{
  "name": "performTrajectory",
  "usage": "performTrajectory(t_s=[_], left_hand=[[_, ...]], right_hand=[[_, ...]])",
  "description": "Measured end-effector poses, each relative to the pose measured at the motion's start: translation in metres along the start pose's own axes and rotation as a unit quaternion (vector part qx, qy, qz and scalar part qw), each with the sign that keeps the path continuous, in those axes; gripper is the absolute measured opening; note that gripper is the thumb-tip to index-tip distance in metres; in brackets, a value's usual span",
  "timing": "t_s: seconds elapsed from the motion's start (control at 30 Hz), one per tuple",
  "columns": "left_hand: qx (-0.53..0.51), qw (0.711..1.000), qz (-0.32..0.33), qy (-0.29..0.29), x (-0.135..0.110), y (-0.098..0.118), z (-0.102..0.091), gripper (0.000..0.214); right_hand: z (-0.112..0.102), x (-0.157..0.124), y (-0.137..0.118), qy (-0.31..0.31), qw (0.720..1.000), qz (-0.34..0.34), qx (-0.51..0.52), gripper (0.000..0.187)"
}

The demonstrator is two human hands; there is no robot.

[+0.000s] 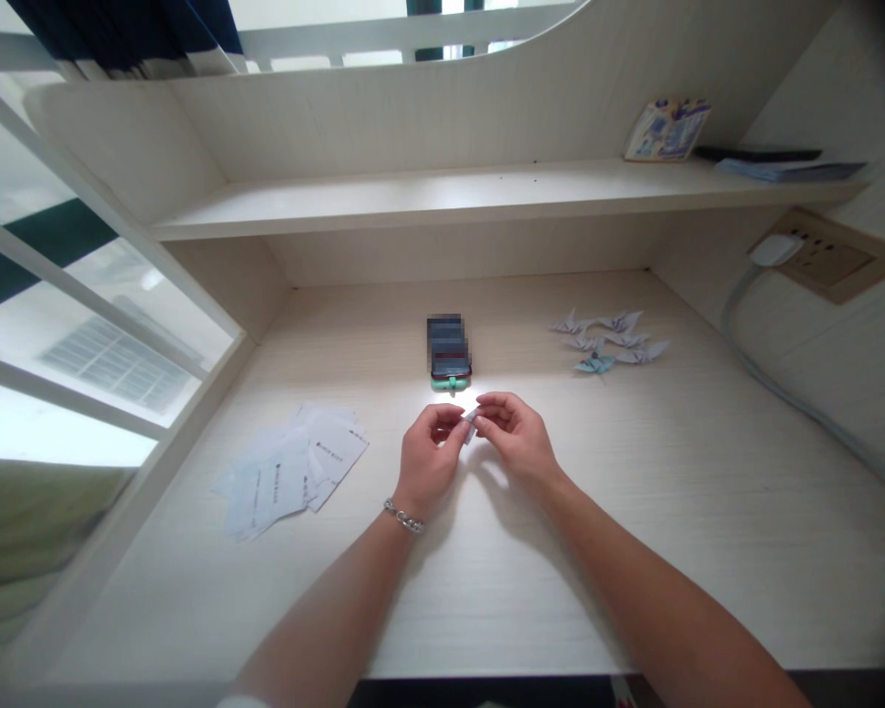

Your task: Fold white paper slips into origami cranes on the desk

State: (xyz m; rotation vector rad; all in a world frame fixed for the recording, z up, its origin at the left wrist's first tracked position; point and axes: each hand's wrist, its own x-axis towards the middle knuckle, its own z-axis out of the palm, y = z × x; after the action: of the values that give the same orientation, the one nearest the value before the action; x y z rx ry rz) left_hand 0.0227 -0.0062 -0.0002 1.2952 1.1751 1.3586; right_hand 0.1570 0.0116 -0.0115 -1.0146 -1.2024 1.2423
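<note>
Between the fingertips of both hands is a small folded piece of white paper (470,427), held just above the desk. My left hand (432,447) pinches it from the left, with a chain bracelet (403,516) on that wrist. From the right, my right hand (514,438) pinches the same paper. Fingers cover most of it, so its folded shape is not clear. Just beyond my hands lies a phone (448,346) with a green piece at its near end. Farther right sit several folded paper cranes (640,352), one of them bluish (595,365).
Loose printed paper sheets (276,487) overlap at the left of the desk (693,551). A shelf (413,202) spans the back, holding a small colourful box (668,130) and thin flat items. On the right wall, a white plug (777,250) with a grey cable (789,398) sits in a socket panel.
</note>
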Motion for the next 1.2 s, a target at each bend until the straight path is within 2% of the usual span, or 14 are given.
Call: performTrajectory(t_s=[0.13,0.27,0.5,0.57,0.77,1.0,1.2], left_hand=[[0.017,0.999,0.027,0.020,-0.003,0.002,0.001,0.021],[0.079,0.992,0.093,0.040,-0.006,0.005,0.000,0.015],[0.178,0.953,0.243,0.044,-0.007,0.009,-0.003,0.018],[0.193,0.943,0.267,0.047,-0.007,0.008,-0.004,0.020],[0.202,0.943,0.260,0.049,-0.006,0.003,-0.004,0.018],[0.199,0.948,0.244,0.044,-0.007,0.003,-0.003,0.017],[0.184,0.957,0.219,0.037,-0.007,0.004,-0.003,0.014]], right_hand=[[0.001,0.000,-0.002,-0.004,1.000,-0.006,0.013,0.030],[0.002,-0.002,-0.007,-0.009,0.999,-0.025,0.034,0.028],[0.003,-0.005,-0.010,-0.004,0.997,-0.067,0.048,0.024],[0.003,-0.006,-0.010,-0.013,0.995,-0.079,0.058,0.023],[0.002,-0.007,-0.011,-0.043,0.993,-0.085,0.075,0.027],[0.001,-0.006,-0.007,-0.001,0.996,-0.077,0.053,0.022],[0.000,-0.005,-0.008,0.004,0.996,-0.065,0.059,0.019]])
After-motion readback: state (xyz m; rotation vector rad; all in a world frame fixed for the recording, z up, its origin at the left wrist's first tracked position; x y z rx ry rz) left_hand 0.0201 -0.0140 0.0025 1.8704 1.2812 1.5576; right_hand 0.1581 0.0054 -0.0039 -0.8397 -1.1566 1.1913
